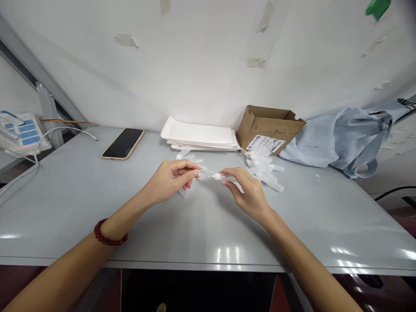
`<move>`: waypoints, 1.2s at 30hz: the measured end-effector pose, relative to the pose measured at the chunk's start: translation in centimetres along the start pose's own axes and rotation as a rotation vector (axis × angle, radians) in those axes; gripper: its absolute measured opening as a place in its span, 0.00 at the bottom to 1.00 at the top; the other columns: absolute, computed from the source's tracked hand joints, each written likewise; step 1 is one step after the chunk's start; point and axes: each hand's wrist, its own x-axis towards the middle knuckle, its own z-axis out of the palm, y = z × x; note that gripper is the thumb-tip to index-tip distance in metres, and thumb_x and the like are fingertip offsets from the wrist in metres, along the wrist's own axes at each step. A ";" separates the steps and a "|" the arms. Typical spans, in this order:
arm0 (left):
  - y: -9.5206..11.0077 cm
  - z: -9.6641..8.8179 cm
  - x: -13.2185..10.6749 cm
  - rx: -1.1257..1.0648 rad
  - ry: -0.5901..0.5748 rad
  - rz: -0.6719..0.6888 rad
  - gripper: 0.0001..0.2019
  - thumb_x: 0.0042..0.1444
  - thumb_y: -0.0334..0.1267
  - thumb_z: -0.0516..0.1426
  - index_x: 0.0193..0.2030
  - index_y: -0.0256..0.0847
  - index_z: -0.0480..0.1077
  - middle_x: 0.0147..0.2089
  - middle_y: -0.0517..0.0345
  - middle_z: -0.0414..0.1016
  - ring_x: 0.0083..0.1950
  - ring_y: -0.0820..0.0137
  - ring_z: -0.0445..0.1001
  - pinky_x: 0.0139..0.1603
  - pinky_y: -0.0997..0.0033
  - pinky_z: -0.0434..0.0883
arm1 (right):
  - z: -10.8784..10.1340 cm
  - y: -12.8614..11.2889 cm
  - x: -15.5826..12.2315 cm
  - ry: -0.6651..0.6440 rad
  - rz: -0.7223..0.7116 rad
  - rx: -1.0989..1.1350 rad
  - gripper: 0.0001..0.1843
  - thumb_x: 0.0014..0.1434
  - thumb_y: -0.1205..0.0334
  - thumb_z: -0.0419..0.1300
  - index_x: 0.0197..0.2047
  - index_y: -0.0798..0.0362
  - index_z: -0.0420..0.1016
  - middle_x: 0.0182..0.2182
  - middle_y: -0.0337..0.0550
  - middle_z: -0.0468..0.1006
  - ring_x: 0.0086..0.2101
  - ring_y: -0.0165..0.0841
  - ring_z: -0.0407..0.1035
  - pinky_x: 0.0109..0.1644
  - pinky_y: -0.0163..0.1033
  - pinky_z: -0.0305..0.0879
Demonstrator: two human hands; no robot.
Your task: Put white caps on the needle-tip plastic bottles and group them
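Note:
My right hand [247, 193] grips a small translucent needle-tip bottle [224, 177], its thin metal tip pointing left. Opposite it, my left hand [178, 175] pinches a small clear plastic piece [203, 170] between thumb and forefinger. That piece is close to the needle tip; whether they touch I cannot tell. Behind and below my left hand lie several clear plastic pieces [185, 190], partly covered by the fingers. To the right of my right hand is a heap of translucent white bottles [268, 173], several of them overlapping.
A stack of white paper sheets or envelopes [201, 134] lies by the wall. Beside it stands an open cardboard box [273, 130], with light blue cloth [331, 134] to its right. A phone [124, 144] and a white cable [37, 151] are on the left of the grey table [156, 229].

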 end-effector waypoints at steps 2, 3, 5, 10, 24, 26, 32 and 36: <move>-0.1 0.0 0.1 0.007 -0.005 0.002 0.10 0.56 0.41 0.57 0.37 0.36 0.75 0.24 0.61 0.69 0.26 0.76 0.68 0.25 0.79 0.67 | 0.0 0.0 0.0 0.014 -0.004 -0.003 0.10 0.62 0.70 0.55 0.47 0.51 0.67 0.37 0.47 0.78 0.36 0.37 0.72 0.38 0.42 0.69; -0.1 0.0 0.1 0.007 -0.010 0.002 0.10 0.56 0.41 0.58 0.37 0.36 0.75 0.25 0.61 0.69 0.26 0.77 0.68 0.24 0.80 0.66 | 0.0 0.0 0.0 0.021 0.000 0.002 0.10 0.62 0.70 0.55 0.47 0.51 0.67 0.37 0.46 0.78 0.36 0.37 0.72 0.38 0.42 0.69; -0.2 0.1 0.2 0.001 -0.022 0.000 0.10 0.55 0.41 0.58 0.38 0.37 0.76 0.25 0.61 0.70 0.26 0.77 0.68 0.23 0.80 0.66 | 0.0 -0.1 0.0 0.033 0.015 0.020 0.10 0.62 0.70 0.55 0.46 0.51 0.67 0.37 0.46 0.78 0.37 0.36 0.73 0.39 0.41 0.69; -0.3 0.4 0.1 -0.019 -0.038 0.009 0.09 0.54 0.39 0.59 0.37 0.38 0.77 0.27 0.60 0.71 0.26 0.77 0.68 0.25 0.79 0.68 | -0.1 -0.4 0.0 0.037 0.020 0.057 0.11 0.61 0.70 0.57 0.46 0.52 0.68 0.37 0.46 0.78 0.37 0.35 0.73 0.39 0.40 0.70; -0.9 0.7 0.1 -0.038 -0.029 0.007 0.10 0.55 0.42 0.59 0.38 0.38 0.77 0.22 0.62 0.69 0.25 0.76 0.67 0.25 0.78 0.67 | 0.1 -0.7 -0.1 0.050 -0.004 0.084 0.11 0.60 0.70 0.58 0.46 0.52 0.69 0.36 0.46 0.78 0.36 0.35 0.73 0.39 0.40 0.70; -0.9 0.7 0.1 -0.047 -0.030 0.006 0.10 0.55 0.42 0.59 0.38 0.38 0.77 0.22 0.62 0.69 0.25 0.76 0.67 0.26 0.78 0.67 | 0.1 -0.7 -0.1 0.049 -0.006 0.085 0.11 0.60 0.70 0.57 0.46 0.52 0.69 0.37 0.46 0.78 0.36 0.35 0.73 0.39 0.40 0.70; -0.8 0.8 0.1 -0.054 -0.034 0.001 0.11 0.55 0.42 0.59 0.37 0.37 0.77 0.23 0.61 0.68 0.25 0.75 0.67 0.25 0.77 0.67 | 0.1 -0.6 -0.1 0.057 -0.003 0.091 0.11 0.60 0.70 0.57 0.47 0.52 0.69 0.37 0.46 0.79 0.37 0.35 0.73 0.39 0.40 0.71; -0.8 0.9 0.2 -0.058 -0.034 0.006 0.11 0.55 0.42 0.59 0.37 0.37 0.77 0.24 0.60 0.68 0.26 0.75 0.67 0.25 0.76 0.67 | 0.1 -0.6 -0.1 0.047 0.001 0.088 0.11 0.61 0.69 0.57 0.47 0.51 0.69 0.37 0.46 0.79 0.36 0.35 0.73 0.38 0.40 0.71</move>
